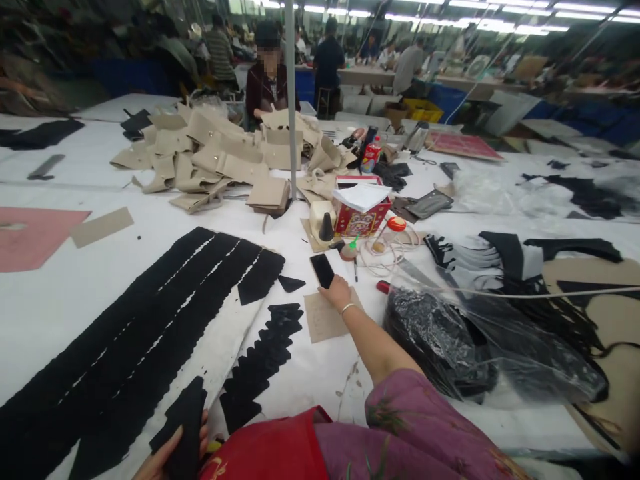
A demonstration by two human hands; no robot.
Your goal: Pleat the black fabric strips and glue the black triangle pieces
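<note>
At the lower left edge, my left hand point(167, 455) is closed around black pieces point(186, 420), thumb on top. My right hand point(337, 292) reaches forward to a dark-screened phone point(323, 269), with its fingers on the phone's near end. Beneath my right wrist lies a beige sheet point(323, 318). Long overlapping rows of black pieces point(165, 313) cover the table on the left. A shorter fanned row of black pieces point(265, 357) runs between my hands. One small black piece point(291, 284) sits apart near the top of the rows.
A metal pole point(293, 100) rises beyond a beige pile point(210, 150). Behind my right hand stand a red box point(361, 217) and a black cone point(326, 228). Plastic-wrapped black material point(440, 340) lies right of my forearm. A person point(269, 80) faces me across the table point(40, 313).
</note>
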